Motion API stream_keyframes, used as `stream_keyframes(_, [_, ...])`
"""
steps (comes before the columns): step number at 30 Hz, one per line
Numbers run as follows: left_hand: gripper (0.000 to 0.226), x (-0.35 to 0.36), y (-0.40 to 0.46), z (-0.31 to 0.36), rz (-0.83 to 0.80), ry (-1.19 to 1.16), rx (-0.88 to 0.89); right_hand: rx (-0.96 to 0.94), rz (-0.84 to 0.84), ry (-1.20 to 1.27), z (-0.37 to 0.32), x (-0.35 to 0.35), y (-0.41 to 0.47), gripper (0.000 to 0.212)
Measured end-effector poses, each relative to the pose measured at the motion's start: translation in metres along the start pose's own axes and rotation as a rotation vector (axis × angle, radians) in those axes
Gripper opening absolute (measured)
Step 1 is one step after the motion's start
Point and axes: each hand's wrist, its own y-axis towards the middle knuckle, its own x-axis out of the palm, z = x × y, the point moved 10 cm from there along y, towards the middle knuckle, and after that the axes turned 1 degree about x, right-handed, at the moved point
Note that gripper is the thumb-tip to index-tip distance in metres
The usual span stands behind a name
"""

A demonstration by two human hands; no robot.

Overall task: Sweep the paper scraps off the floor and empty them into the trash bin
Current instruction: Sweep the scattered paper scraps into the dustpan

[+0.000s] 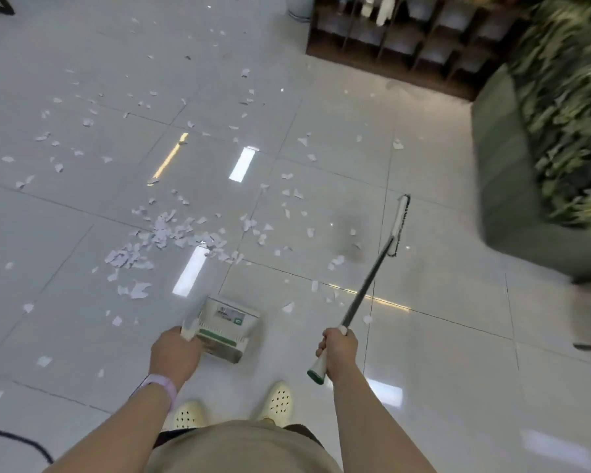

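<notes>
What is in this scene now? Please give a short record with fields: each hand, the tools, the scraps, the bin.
left hand: left hand grips the dustpan, low near the floor
right hand: right hand grips the broom handle
broom head: out to the right, beside the green sofa
paper scraps: paper scraps still scattered over the tiled floor, densest ahead of the dustpan
trash bin: not in view

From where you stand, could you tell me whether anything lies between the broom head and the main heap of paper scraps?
Nothing solid does. Between the broom head and the heap of paper scraps there is only open tiled floor with loose scraps. The dustpan sits nearer the feet, off that line.
</notes>
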Motion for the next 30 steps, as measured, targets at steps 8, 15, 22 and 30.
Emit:
stream_keyframes(8, [0.017, 0.082, -0.025, 0.081, -0.125, 0.068, 0.182, 0.182, 0.225, -0.106, -0.005, -0.200, 0.061, 0.014])
stream_keyframes(15, [0.017, 0.082, -0.017, 0.101, -0.108, 0.184, 0.231, 0.333, 0.000, -0.292, 0.020, -0.149, 0.044, 0.008])
stream_keyframes(22, [0.028, 0.034, -0.002, 0.056, -0.038, 0.274, 0.139, 0.528, -0.403, -0.203, 0.061, 0.041, -0.014, 0.016])
stream_keyframes(30, [0.021, -0.018, -0.016, 0.016, 0.084, 0.195, -0.003, 0.700, -0.810, 0.050, -0.008, 0.150, -0.025, 0.027])
